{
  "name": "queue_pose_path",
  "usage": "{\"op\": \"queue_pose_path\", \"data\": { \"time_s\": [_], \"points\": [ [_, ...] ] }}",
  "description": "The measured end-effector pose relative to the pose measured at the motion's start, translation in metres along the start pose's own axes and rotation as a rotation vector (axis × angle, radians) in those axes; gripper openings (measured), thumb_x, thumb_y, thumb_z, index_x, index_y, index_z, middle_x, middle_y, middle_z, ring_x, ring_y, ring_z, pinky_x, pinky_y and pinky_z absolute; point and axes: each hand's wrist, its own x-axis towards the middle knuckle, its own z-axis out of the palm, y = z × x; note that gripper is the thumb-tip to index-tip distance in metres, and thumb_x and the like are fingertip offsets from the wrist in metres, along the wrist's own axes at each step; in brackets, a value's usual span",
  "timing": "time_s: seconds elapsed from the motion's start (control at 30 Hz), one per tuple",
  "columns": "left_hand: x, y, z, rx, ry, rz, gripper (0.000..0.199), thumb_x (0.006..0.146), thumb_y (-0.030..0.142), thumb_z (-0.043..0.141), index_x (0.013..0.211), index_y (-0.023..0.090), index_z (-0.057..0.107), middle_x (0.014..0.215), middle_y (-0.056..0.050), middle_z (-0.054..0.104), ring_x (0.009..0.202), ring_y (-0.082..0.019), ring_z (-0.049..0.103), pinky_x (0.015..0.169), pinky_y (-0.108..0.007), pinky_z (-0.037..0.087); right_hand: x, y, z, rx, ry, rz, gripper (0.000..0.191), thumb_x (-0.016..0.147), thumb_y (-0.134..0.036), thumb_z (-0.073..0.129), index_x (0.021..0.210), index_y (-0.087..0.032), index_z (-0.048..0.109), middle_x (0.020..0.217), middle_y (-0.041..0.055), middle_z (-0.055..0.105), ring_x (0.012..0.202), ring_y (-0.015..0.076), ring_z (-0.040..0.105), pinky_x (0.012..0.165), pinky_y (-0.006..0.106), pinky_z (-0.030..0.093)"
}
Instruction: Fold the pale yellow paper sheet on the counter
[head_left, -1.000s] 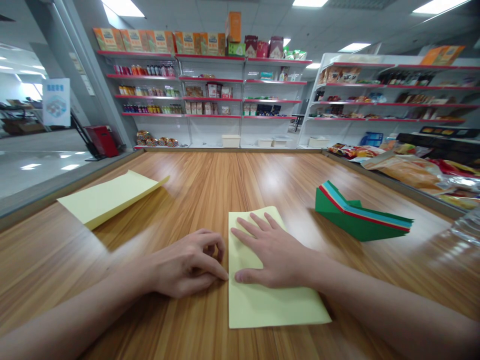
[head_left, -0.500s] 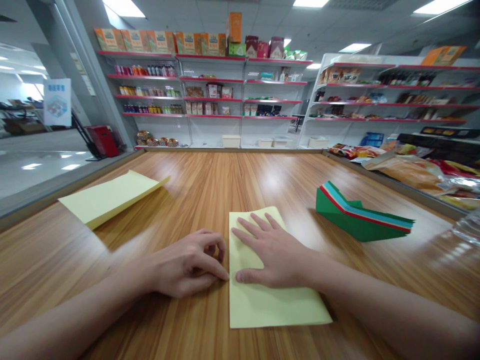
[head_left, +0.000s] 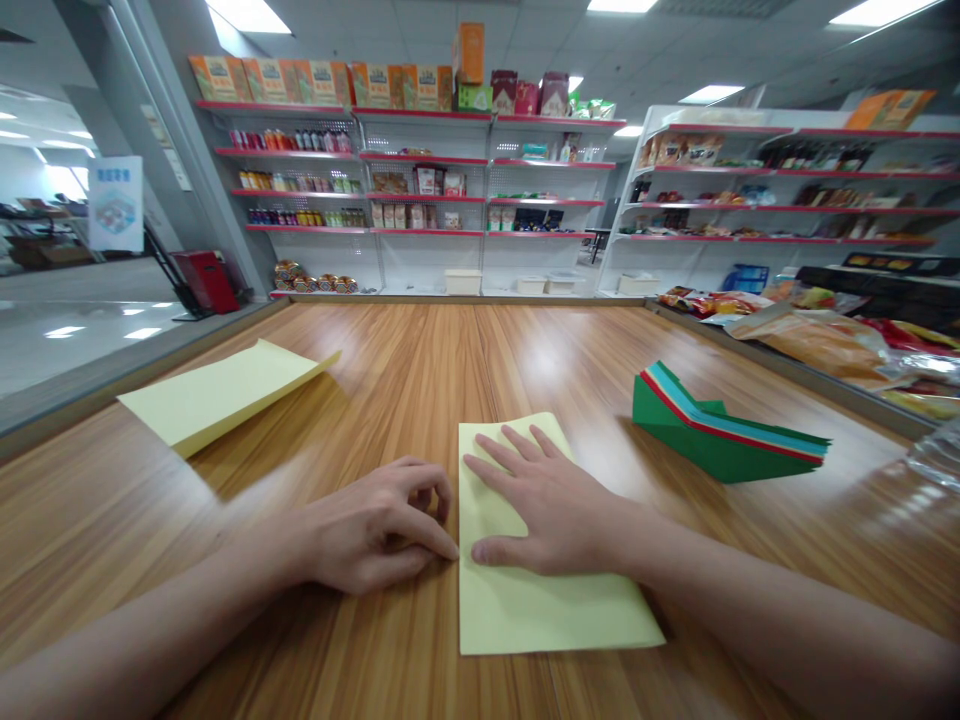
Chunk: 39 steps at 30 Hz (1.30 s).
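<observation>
A folded pale yellow sheet (head_left: pixel 555 612) lies on the wooden table (head_left: pixel 405 370) in front of me. My right hand (head_left: pixel 551 505) rests flat on it with the fingers spread. Beside the sheet's left edge is my left hand (head_left: pixel 382 525), its fingers curled and thumb and forefinger together, the tips touching or close to that edge. Whether anything is between those tips cannot be made out. Another creased yellow sheet (head_left: pixel 232 390) lies at the left. On the right sits a folded green paper piece (head_left: pixel 705 440) with red, white and blue layers.
A clear plastic object (head_left: pixel 937 455) stands at the table's right edge. Packaged snacks (head_left: pixel 817 340) lie beyond the right rim. Shelves (head_left: pixel 420 197) of goods stand behind the table, and a red object (head_left: pixel 206 282) is on the floor at the left.
</observation>
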Motion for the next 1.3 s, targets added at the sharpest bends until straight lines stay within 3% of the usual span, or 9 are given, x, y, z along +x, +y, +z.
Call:
{"op": "queue_pose_path", "data": {
  "time_s": [0.3,0.53,0.8,1.3],
  "points": [
    [-0.002,-0.003,0.003,-0.029,0.025,0.014,0.038,0.075,0.006,0.054,0.105,0.025,0.069,0.102,-0.008,0.051,0.085,-0.015,0.050,0.077,-0.029,0.044,0.000,0.000,0.001,-0.005,0.001,-0.008,0.092,0.078,-0.080,0.031,0.148,-0.020,0.028,0.151,0.0150,0.023,0.137,0.0421,0.014,0.108,0.059,0.009],
    [-0.001,-0.008,0.007,0.079,0.084,-0.034,0.027,0.087,0.013,0.047,0.106,0.018,0.066,0.099,-0.009,0.050,0.087,-0.015,0.051,0.076,-0.027,0.046,0.000,0.000,0.002,-0.028,0.022,-0.016,0.093,0.078,-0.081,0.030,0.148,-0.019,0.029,0.150,0.0153,0.025,0.136,0.0429,0.017,0.108,0.060,0.010],
    [0.000,-0.013,0.014,0.143,0.141,-0.073,0.028,0.090,0.013,0.043,0.108,0.015,0.064,0.098,-0.010,0.050,0.083,-0.015,0.051,0.072,-0.027,0.045,0.000,0.000,0.001,-0.031,0.018,-0.013,0.093,0.078,-0.082,0.028,0.147,-0.020,0.029,0.150,0.0150,0.025,0.136,0.0437,0.016,0.107,0.061,0.010],
    [0.000,-0.014,0.013,0.130,0.097,-0.098,0.029,0.093,0.017,0.042,0.111,0.017,0.063,0.100,-0.009,0.049,0.086,-0.015,0.052,0.076,-0.027,0.046,0.001,0.000,0.002,-0.033,0.036,-0.027,0.093,0.078,-0.081,0.030,0.147,-0.019,0.030,0.149,0.0154,0.028,0.135,0.0439,0.018,0.107,0.061,0.012]
  ]
}}
